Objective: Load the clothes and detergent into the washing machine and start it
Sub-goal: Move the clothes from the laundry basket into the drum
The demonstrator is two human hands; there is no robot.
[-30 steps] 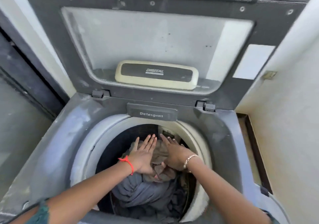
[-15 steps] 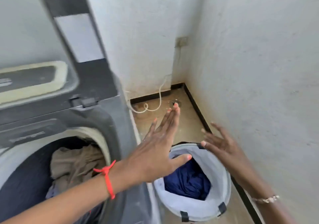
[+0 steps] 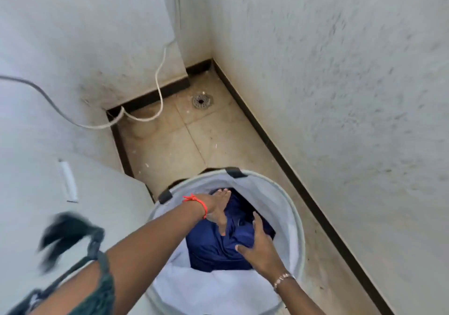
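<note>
A round white laundry basket with black handle tabs stands on the tiled floor. A dark blue garment lies bunched inside it. Both my hands are down in the basket on that garment. My left hand, with a red thread at the wrist, grips the garment's upper edge between fingers and thumb. My right hand, with a bracelet at the wrist, clasps the bundle from the right side. The washing machine's drum and the detergent are out of view.
A pale flat panel fills the left side next to the basket. White walls close in behind and on the right. A white cable hangs to the floor, near a round floor drain in the corner.
My view swung from the washer drum to the right and down onto the basket. Both hands left the clothes in the drum, reached over and now hold the blue garment.
</note>
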